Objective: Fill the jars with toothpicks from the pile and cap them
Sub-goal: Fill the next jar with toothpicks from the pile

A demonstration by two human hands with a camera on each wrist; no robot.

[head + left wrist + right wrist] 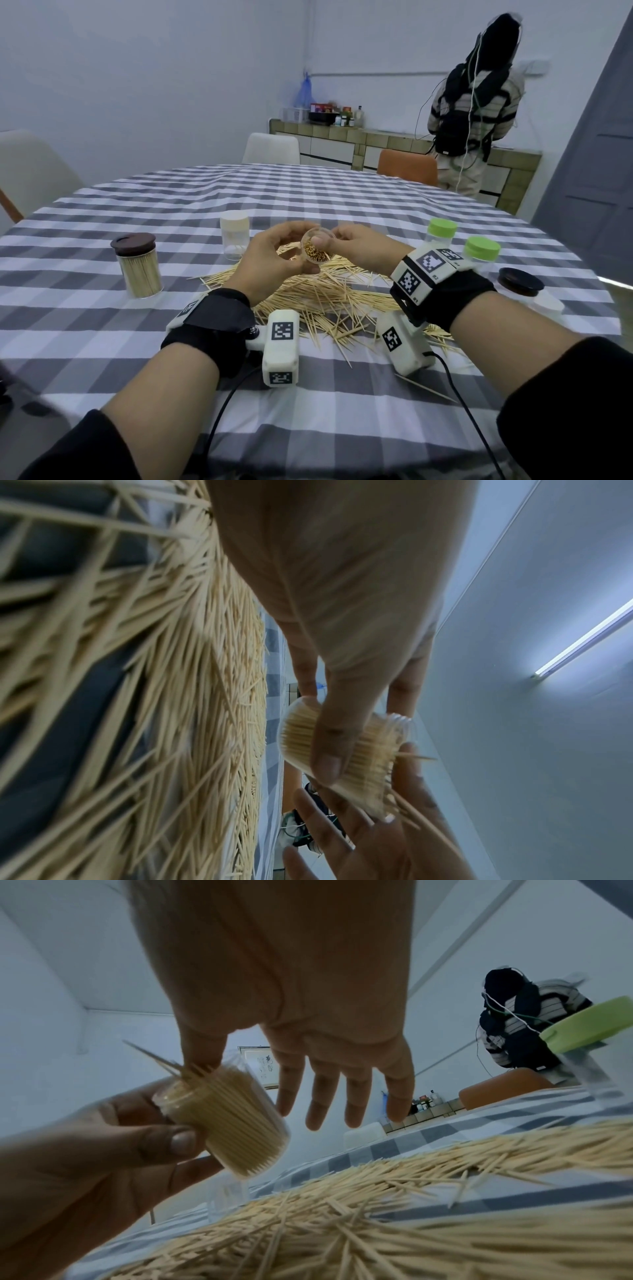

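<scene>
Head view: left hand [270,260] grips a clear jar [317,250] tilted toward the camera above the toothpick pile [329,294], mouth packed with toothpick ends; right hand [359,250] at its rim, thumb on the mouth. Far left, a brown-capped jar [138,265] stands full: one done. A white-capped jar [234,238] and two green-capped jars [442,234] look mostly empty. A dark lid [520,281] lies at right. Left wrist view: thumb [329,750] and fingers curled round the jar [363,750]; a few toothpicks [416,757] stick out. Right wrist view: right fingers [342,1096] spread straight, thumb [202,1047] touching the protruding tips. Judgement: this jar is nearly full, uncapped; much of the pile remains.
</scene>
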